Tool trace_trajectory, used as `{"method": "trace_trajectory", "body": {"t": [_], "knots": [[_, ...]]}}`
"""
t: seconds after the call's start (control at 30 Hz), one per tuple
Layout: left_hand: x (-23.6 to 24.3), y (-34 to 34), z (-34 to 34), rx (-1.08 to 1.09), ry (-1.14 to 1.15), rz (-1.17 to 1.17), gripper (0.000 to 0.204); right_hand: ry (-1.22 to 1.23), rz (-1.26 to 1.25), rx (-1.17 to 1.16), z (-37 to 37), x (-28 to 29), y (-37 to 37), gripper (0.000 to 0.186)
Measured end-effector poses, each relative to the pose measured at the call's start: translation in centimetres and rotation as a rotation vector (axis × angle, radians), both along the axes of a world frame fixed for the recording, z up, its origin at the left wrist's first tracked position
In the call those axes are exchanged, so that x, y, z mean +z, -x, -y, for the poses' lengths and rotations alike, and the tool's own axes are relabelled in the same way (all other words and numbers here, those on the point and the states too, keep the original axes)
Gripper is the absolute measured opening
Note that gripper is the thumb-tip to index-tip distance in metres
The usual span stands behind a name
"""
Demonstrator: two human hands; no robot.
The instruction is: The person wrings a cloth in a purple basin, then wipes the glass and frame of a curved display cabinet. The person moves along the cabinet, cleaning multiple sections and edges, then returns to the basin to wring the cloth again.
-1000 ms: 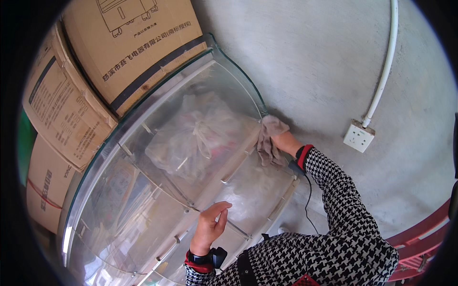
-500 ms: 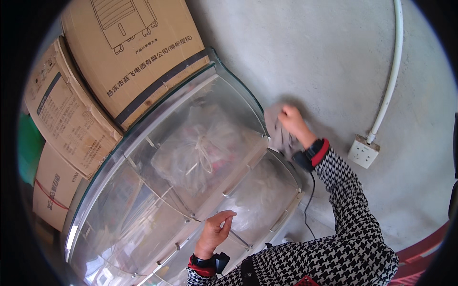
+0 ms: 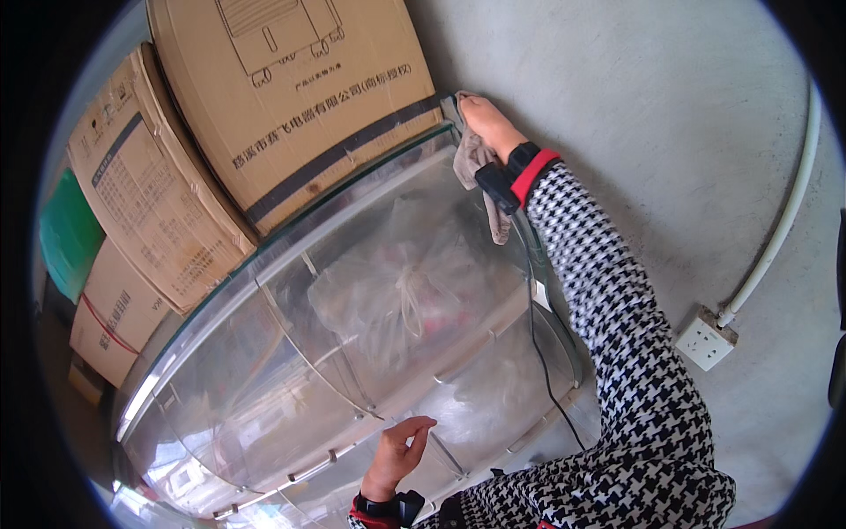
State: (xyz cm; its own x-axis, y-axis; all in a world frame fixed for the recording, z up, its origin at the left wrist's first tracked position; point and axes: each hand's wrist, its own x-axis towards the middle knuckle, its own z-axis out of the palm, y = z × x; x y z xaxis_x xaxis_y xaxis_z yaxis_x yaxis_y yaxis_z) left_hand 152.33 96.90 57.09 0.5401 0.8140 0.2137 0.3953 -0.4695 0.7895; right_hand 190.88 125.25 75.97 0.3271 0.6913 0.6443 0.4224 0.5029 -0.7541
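Note:
A curved glass display cabinet (image 3: 256, 291) with metal trim fills the middle of the view. At its far right corner, beside the wall, my right hand (image 3: 490, 125) is closed round a greyish cleaning cloth (image 3: 473, 167). The cloth lies against the glass edge, and part of it hangs down below my wrist. My left hand (image 3: 398, 457) hovers over the near side of the cabinet, thumb and fingers drawn together with nothing seen in them. Behind the glass sits a tied clear plastic bag (image 3: 401, 286); its contents are blurred.
Large cardboard boxes (image 3: 326, 115) stand behind and on the left of the cabinet, with a green thing (image 3: 70, 234) beside them. A white socket box (image 3: 705, 339) and pipe (image 3: 784, 220) run along the grey wall. A black cable (image 3: 548, 379) hangs by the cabinet's right side.
My right hand has reached farther away with the cloth, from the cabinet's right side to its far corner. My left hand keeps about the same pose. The view has shifted slightly.

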Motion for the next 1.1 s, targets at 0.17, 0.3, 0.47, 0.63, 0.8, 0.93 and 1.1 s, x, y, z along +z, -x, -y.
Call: {"method": "trace_trajectory", "body": {"t": [0.17, 0.3, 0.47, 0.63, 0.8, 0.93, 1.1], "knots": [[-0.7, -0.9, -0.6, -0.084, -0.006, 0.003, 0.014, 0.35, -0.186, 0.34, 4.4, -3.6, -1.4, 0.054], [-0.8, -2.3, -0.9, -0.157, 0.007, 0.007, 0.014, 0.413, -0.082, 0.268, 9.8, -8.5, -2.1, 0.067], [-1.1, -3.9, -1.3, -0.236, 0.04, -0.014, 0.013, 0.294, -0.105, 0.158, 15.3, -18.1, -1.6, 0.063], [-2.0, -4.9, -1.3, -0.3, 0.049, -0.05, 0.013, 0.246, -0.087, 0.05, 17.3, -25.2, -0.7, 0.049], [-2.5, -5.6, -1.2, -0.388, -0.024, -0.017, 0.016, 0.218, 0.237, -0.185, 19.9, -30.3, 0.6, 0.038], [-2.9, -5.4, -1.0, -0.4, -0.059, -0.026, 0.017, 0.231, 0.41, -0.264, 23.7, -34.6, 1.0, 0.041], [-2.7, -3.6, -0.7, -0.341, -0.066, -0.017, 0.015, 0.576, 0.571, -0.209, 27.6, -32.6, -0.9, 0.026]]}}
